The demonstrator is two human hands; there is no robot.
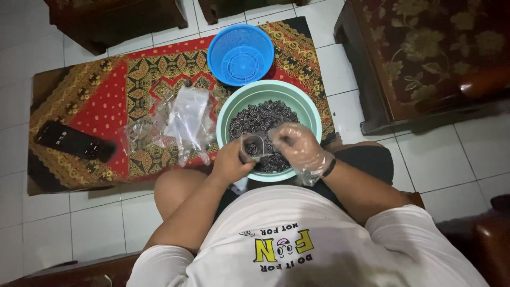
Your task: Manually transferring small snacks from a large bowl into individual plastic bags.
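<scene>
Near basin: round mint-green plastic basin [313, 118], heaped with small dark striped pieces [260, 119].
Far basket: round blue plastic strainer basket [240, 54], holding nothing.
Hands: bare left hand [229, 162] grips a small clear plastic bag [254, 148]; gloved right hand [297, 144] pinches at its mouth.

Left hand [229, 162] curled closed; right hand [298, 144] pinching.

A thin, crinkled, see-through plastic glove is covering the right hand [298, 146], catching light in dull patches. The bare left hand [229, 162] is holding a small clear plastic bag [254, 147], glossy and filmy. The round mint-green plastic basin [313, 119] is looking smooth with a soft sheen, its dark ridged pieces [260, 119] looking matt. The round blue plastic colander [240, 54] is showing a fine perforated surface. Loose clear plastic bags [183, 122] are glinting on the red patterned woven cloth mat [95, 95], which is looking matt over glossy white floor tiles [462, 154].
</scene>
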